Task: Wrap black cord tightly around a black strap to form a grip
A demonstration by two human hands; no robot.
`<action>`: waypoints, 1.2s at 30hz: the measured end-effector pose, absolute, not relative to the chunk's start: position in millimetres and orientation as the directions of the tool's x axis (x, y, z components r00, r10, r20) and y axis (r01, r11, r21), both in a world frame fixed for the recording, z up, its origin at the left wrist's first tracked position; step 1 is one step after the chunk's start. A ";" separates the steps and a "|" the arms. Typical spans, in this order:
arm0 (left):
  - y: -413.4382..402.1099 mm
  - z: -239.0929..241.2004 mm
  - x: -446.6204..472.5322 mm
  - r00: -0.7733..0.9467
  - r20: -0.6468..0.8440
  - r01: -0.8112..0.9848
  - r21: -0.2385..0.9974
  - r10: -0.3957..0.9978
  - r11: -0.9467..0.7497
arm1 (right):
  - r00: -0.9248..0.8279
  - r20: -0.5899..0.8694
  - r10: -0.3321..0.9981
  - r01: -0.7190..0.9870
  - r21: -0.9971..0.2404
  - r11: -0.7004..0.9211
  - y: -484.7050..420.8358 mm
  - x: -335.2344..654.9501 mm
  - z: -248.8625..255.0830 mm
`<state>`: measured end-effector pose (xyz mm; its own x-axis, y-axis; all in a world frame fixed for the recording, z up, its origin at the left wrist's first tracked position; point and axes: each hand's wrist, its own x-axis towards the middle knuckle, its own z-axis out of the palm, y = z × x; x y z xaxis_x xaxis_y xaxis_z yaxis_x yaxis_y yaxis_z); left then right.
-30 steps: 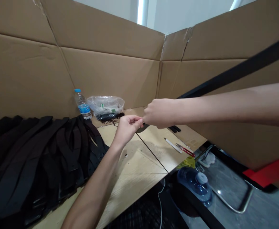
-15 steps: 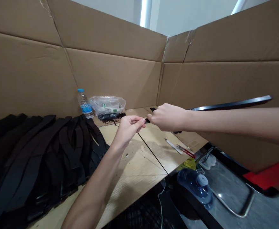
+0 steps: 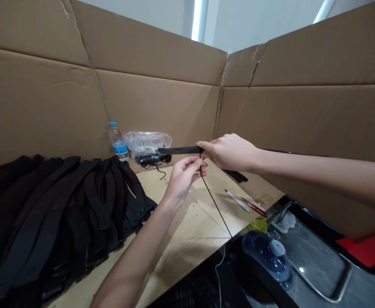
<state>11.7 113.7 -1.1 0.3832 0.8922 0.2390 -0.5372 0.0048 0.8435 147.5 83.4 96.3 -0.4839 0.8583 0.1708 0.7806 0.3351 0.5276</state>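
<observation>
My right hand (image 3: 230, 152) is closed on a long black strap (image 3: 178, 150). The strap's end sticks out level to the left of the fist, and the rest runs off to the right behind my forearm. Just below it, my left hand (image 3: 184, 176) pinches thumb and fingers together on what looks like a thin black cord (image 3: 201, 161) hanging from the strap. Both hands hover above the wooden table (image 3: 187, 231), nearly touching each other.
A big pile of black straps (image 3: 52, 214) covers the table's left side. A water bottle (image 3: 118, 143) and a plastic bag (image 3: 147, 143) with black cords stand at the back. Red-handled snips (image 3: 254, 206) lie at the right edge. Cardboard walls (image 3: 162, 102) surround the table. A large bottle (image 3: 267, 252) lies on the floor.
The strap swung down from a raised slant at the right to level. Its end now pokes out left of my right hand. My left hand stays pinched beneath it.
</observation>
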 end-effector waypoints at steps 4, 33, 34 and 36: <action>114.0 -10.7 19.3 0.540 0.257 -0.538 0.838 0.801 0.094 | -0.430 0.219 0.876 0.818 0.505 0.276 90.0 150.1 105.9; 121.3 -38.0 32.7 0.720 0.372 -0.269 0.928 0.585 -0.259 | -0.491 -0.026 0.871 0.656 -0.669 0.350 51.7 190.6 107.4; 120.2 -38.3 33.1 0.719 0.374 -0.263 0.927 0.586 -0.269 | -0.491 -0.038 0.870 0.671 -0.654 0.350 49.2 189.5 106.4; 118.7 -38.9 33.7 0.711 0.373 -0.244 0.926 0.595 -0.289 | -0.510 -0.060 0.858 0.679 -0.640 0.359 45.2 188.4 104.2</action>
